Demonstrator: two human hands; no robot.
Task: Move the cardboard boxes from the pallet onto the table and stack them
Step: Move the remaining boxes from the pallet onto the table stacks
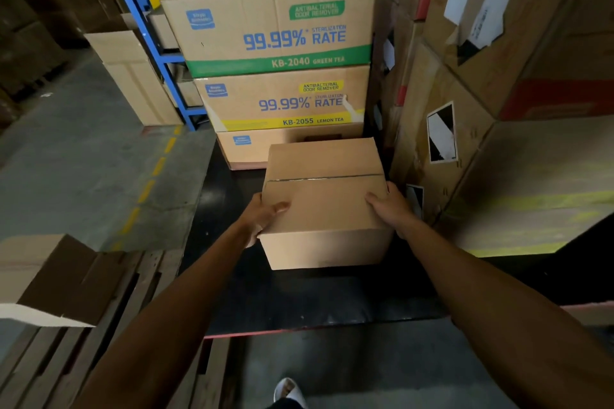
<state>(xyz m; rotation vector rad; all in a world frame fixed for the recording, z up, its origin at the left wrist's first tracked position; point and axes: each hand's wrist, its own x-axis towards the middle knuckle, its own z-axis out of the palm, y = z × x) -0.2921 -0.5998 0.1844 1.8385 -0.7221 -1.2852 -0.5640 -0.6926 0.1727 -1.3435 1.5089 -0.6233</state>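
A plain brown cardboard box point(324, 202) sits over the black table top point(292, 295), taped seam across its lid. My left hand point(264, 217) grips its near left corner, thumb on the lid. My right hand point(392, 207) clasps the near right edge. Behind it on the table stands a stack of three printed boxes: green-striped box point(272, 23) on top, yellow-striped box point(282, 103) below, and a third box point(252, 146) partly hidden at the bottom. The wooden pallet point(99, 325) lies at lower left with an open-flapped box point(50, 279) on it.
Tall cardboard cartons point(498, 83) crowd the right side, close to the held box. A blue shelf rack point(156, 53) with more boxes stands behind the stack. Grey concrete floor with a dashed yellow line point(149, 186) runs on the left. My foot point(289, 392) shows at bottom centre.
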